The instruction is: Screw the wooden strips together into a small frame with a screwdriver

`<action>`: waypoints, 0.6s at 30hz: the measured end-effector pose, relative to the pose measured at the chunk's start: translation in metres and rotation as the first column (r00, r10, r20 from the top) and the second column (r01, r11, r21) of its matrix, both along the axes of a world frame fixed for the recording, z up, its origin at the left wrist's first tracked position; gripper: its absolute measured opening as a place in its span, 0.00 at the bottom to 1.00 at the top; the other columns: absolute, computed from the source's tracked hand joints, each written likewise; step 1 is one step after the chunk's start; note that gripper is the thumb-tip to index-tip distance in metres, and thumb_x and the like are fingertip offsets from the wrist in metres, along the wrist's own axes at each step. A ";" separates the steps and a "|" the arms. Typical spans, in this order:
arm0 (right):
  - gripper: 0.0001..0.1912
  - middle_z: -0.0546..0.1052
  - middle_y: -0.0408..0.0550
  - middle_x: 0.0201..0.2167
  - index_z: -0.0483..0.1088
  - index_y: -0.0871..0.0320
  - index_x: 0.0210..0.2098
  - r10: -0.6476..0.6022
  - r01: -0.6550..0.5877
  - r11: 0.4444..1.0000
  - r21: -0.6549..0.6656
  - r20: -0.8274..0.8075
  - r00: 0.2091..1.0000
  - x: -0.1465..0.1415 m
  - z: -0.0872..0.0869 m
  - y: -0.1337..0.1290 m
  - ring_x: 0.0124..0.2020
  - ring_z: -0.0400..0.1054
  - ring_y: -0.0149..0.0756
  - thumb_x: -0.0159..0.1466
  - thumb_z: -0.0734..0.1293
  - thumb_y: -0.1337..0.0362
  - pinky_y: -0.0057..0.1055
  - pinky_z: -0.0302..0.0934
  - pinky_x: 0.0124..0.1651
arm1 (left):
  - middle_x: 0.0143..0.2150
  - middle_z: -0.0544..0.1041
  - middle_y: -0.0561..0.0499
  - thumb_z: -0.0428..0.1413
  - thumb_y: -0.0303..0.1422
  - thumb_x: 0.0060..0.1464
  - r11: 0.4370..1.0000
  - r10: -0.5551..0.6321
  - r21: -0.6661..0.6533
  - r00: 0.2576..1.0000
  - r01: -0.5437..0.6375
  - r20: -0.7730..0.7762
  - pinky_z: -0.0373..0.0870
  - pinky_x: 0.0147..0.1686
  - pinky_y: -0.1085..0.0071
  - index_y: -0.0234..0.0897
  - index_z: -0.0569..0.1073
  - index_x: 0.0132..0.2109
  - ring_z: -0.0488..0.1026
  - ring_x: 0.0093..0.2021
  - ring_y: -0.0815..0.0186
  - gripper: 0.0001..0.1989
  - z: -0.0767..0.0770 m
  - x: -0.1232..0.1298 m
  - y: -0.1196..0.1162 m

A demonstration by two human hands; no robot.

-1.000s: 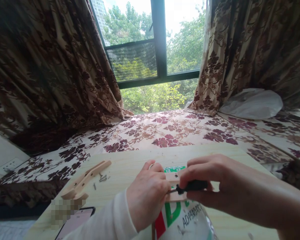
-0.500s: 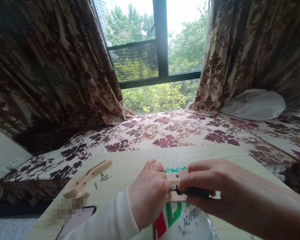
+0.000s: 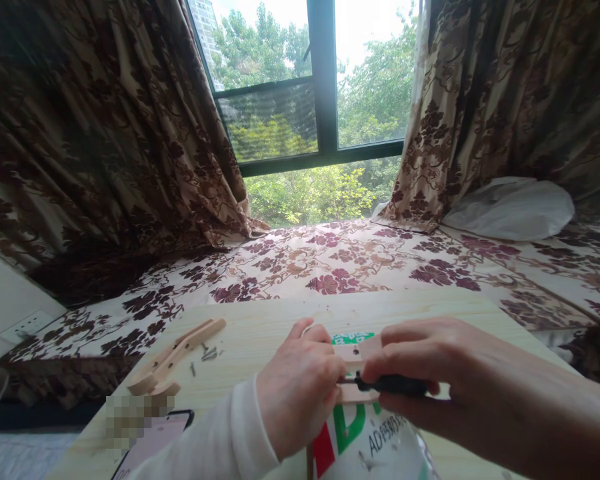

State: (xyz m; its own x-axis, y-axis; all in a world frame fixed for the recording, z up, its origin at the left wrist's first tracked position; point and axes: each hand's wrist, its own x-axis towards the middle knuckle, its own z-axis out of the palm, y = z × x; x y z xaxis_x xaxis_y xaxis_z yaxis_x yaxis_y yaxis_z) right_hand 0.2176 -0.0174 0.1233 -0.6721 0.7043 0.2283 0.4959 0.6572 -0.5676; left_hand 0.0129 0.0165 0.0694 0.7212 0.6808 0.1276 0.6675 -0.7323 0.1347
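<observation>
My right hand [image 3: 420, 367] is wrapped round the black handle of a screwdriver [image 3: 397, 385], whose thin shaft points left. My left hand [image 3: 305, 380] is closed at the shaft's end, beside pale wooden pieces [image 3: 353, 395]; its fingertips are hidden, so what it pinches cannot be made out. A dark hole shows in the upper wooden piece. Under the pieces lies a white, green and red printed package [image 3: 350, 443]. Several screws [image 3: 209, 352] lie loose left of my left hand, near curved wooden parts [image 3: 180, 353].
A pale wooden board [image 3: 265, 317] bears everything. A phone [image 3: 155, 443] lies at its lower left. Beyond are a floral-covered ledge [image 3: 330, 257], patterned curtains [image 3: 170, 133], a window and a white plastic bag [image 3: 513, 208].
My right hand and the screwdriver have shifted slightly right, showing more of the shaft. My left hand stays nearly in place.
</observation>
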 end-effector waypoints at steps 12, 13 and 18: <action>0.08 0.76 0.41 0.32 0.76 0.51 0.38 0.007 -0.007 1.000 -0.029 -0.014 1.000 -0.001 -0.002 0.002 0.32 0.68 0.28 0.64 0.65 0.67 0.23 0.59 0.35 | 0.40 0.74 0.53 0.55 0.23 0.48 0.999 0.035 0.011 0.989 -0.037 0.141 0.60 0.57 0.61 0.42 0.72 0.38 0.67 0.48 0.64 0.10 0.009 -0.008 -0.013; 0.07 0.76 0.40 0.32 0.76 0.51 0.37 -0.001 0.001 0.999 -0.032 0.004 1.000 -0.002 -0.002 0.002 0.32 0.68 0.28 0.64 0.65 0.67 0.23 0.58 0.34 | 0.45 0.73 0.52 0.55 0.23 0.48 0.997 0.071 0.027 0.977 -0.078 0.202 0.62 0.56 0.64 0.43 0.72 0.43 0.67 0.51 0.64 0.14 0.011 -0.014 -0.020; 0.07 0.75 0.40 0.29 0.75 0.52 0.38 -0.050 0.050 0.999 -0.015 0.025 0.998 -0.001 -0.003 0.002 0.28 0.66 0.26 0.64 0.65 0.66 0.21 0.56 0.29 | 0.54 0.71 0.56 0.58 0.32 0.50 0.934 0.303 0.018 0.819 -0.356 0.488 0.68 0.53 0.72 0.52 0.66 0.54 0.69 0.54 0.66 0.23 -0.011 -0.042 -0.049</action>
